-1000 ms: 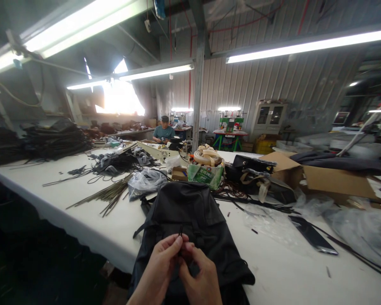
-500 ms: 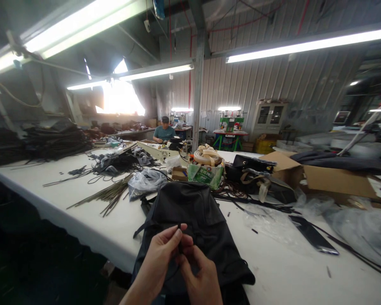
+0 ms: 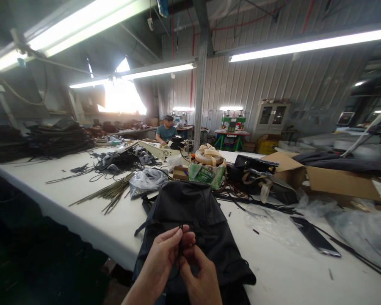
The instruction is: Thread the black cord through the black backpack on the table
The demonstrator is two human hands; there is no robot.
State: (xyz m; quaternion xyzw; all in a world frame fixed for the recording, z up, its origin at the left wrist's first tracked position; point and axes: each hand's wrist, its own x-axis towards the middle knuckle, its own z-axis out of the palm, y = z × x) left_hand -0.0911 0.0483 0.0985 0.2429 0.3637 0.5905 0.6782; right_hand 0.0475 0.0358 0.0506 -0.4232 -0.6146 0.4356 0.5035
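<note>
A black backpack (image 3: 186, 201) lies on the white table in front of me, its lower end near the table's front edge. Above it, my left hand (image 3: 163, 252) pinches a thin black cord (image 3: 180, 245) between thumb and fingers, and a short end sticks up past the fingertips. Just below and to the right, my right hand (image 3: 200, 269) is closed on the same cord with thumb and forefinger. The fingers partly hide the cord, so I cannot tell where it joins the backpack.
Beyond the backpack are a green box (image 3: 206, 174) of rolled strips, a plastic bag (image 3: 146, 181) and a bundle of thin rods (image 3: 109, 192). To the right lie a phone (image 3: 316, 237), clear plastic film and an open carton (image 3: 339, 180). A person (image 3: 167, 130) sits at the far side.
My view has shifted slightly. Both hands stay over the backpack in nearly the same pose, and a little more of the cord's end shows above the left fingertips.
</note>
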